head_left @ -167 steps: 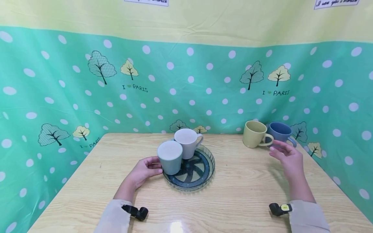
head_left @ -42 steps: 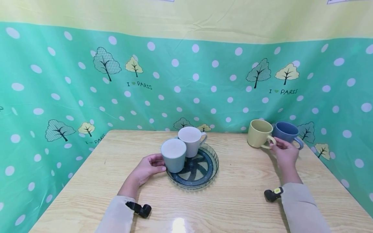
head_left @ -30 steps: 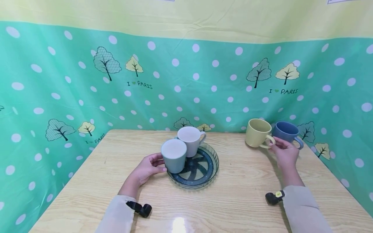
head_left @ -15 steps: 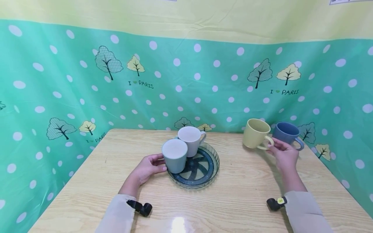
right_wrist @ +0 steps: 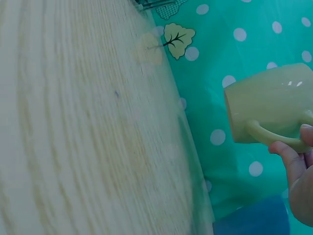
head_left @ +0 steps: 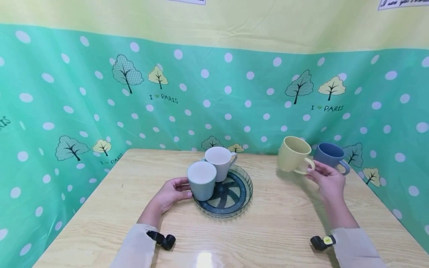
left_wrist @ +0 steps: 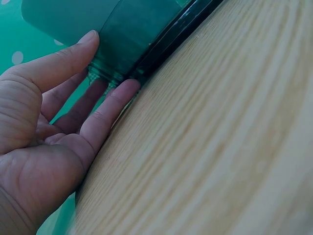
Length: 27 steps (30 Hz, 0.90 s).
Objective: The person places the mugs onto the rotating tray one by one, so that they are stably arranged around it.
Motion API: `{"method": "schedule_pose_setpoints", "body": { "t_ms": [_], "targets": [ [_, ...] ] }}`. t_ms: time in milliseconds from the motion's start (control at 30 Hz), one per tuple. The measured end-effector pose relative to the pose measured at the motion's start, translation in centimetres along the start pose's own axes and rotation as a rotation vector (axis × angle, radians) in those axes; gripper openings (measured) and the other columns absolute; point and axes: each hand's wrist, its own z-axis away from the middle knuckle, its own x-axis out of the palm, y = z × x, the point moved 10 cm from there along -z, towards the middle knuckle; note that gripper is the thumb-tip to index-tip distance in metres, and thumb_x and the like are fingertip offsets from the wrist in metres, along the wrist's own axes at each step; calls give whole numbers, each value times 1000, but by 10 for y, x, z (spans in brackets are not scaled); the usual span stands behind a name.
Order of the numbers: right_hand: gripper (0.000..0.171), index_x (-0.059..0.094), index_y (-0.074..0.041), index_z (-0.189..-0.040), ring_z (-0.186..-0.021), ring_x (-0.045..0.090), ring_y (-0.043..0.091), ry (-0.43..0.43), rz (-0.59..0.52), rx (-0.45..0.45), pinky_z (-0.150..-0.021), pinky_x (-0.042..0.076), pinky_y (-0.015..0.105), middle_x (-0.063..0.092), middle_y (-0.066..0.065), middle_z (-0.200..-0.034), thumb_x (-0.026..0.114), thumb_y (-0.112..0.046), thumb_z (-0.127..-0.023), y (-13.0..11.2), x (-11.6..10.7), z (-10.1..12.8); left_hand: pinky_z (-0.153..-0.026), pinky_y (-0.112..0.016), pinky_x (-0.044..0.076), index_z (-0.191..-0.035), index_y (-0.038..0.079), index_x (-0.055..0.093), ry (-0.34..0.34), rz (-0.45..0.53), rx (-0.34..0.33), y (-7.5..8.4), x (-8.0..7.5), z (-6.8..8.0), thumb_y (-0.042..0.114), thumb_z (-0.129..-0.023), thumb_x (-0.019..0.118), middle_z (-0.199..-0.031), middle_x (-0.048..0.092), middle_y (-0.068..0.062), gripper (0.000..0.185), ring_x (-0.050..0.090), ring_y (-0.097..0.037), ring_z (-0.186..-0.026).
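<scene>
My right hand (head_left: 326,179) pinches the handle of a pale yellow mug (head_left: 292,154) and holds it tilted just above the table; the right wrist view shows the yellow mug (right_wrist: 271,105) in the air with a fingertip (right_wrist: 286,157) on its handle. A blue mug (head_left: 328,155) stands behind it near the back right corner. My left hand (head_left: 172,191) rests with straight fingers (left_wrist: 105,110) against the rim of a dark glass tray (head_left: 243,198) beside a grey-green mug (head_left: 201,179). A white mug (head_left: 220,161) also stands on the tray.
The wooden table (head_left: 268,227) is enclosed on three sides by a green polka-dot curtain (head_left: 201,96). Black wrist-worn cameras (head_left: 162,240) sit at both sleeves. Bare tabletop lies between the tray and the right hand.
The right hand reached the yellow mug's handle, took hold of it, and has lifted and tilted the mug slightly leftward off the table. The left hand stayed at the tray.
</scene>
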Motion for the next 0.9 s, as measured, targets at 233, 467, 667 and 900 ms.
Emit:
{"method": "schedule_pose_setpoints", "body": {
  "t_ms": [233,467,667,900],
  "targets": [
    [34,72,-2,-111,-75,70,11,-26,11,-15,-68,59,29,72,3,-86,76,8,-79,-3,4,7,-92,-36,55,-137,-5,49,-11,7,8,-1,2,1,-4,-80,76,-134,54,-23,63,56,-30,-118],
    [29,75,-6,-103,-74,70,12,-53,7,-27,-67,59,29,72,2,-84,76,9,-78,-8,9,13,-91,-36,55,-137,-4,49,-6,1,5,-1,1,3,-4,-79,77,-133,54,-23,64,58,-27,-115],
    [30,75,-5,-102,-75,71,13,-90,-25,-47,-67,59,31,73,4,-84,77,11,-77,-12,16,17,-92,-35,55,-138,-5,48,-23,5,8,0,3,2,-4,-81,75,-134,53,-24,63,59,-26,-115],
    [29,75,-2,-101,-74,71,14,-124,-56,-77,-67,59,31,73,6,-83,72,16,-78,-16,26,21,-91,-35,55,-138,-5,48,-24,6,14,0,2,1,-5,-81,75,-135,53,-24,63,59,-26,-115]
  ]
}}
